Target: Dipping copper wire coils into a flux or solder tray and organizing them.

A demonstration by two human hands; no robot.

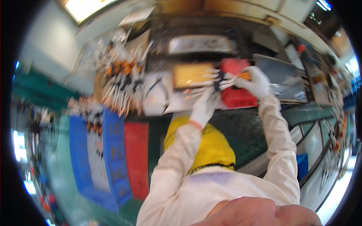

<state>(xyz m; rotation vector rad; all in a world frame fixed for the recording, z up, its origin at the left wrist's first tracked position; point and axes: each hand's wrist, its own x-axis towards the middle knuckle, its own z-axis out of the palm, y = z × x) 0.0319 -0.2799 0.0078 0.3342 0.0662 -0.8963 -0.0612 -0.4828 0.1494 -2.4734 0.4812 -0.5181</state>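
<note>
Both of my hands wear white gloves and meet at a branching bundle of pale tubes [226, 83] with a black middle and an orange part at its right end. My right hand [258, 83] is closed around the orange end. Below the black middle, my left hand [205, 107] grips the bundle from the near side; its fingers are partly hidden and blurred. Several prongs of the bundle point left over a yellow-orange block [184, 74]. Beneath and behind the bundle is a red tray [239, 98].
A pile of similar bundles [122, 84] with copper-coloured ends lies on the bench at left. Beside it, a thin dark tool [163, 84] rests on white sheets. A blue bin [117, 162] and a red panel [136, 160] stand near left. A dark flat panel [284, 79] lies right.
</note>
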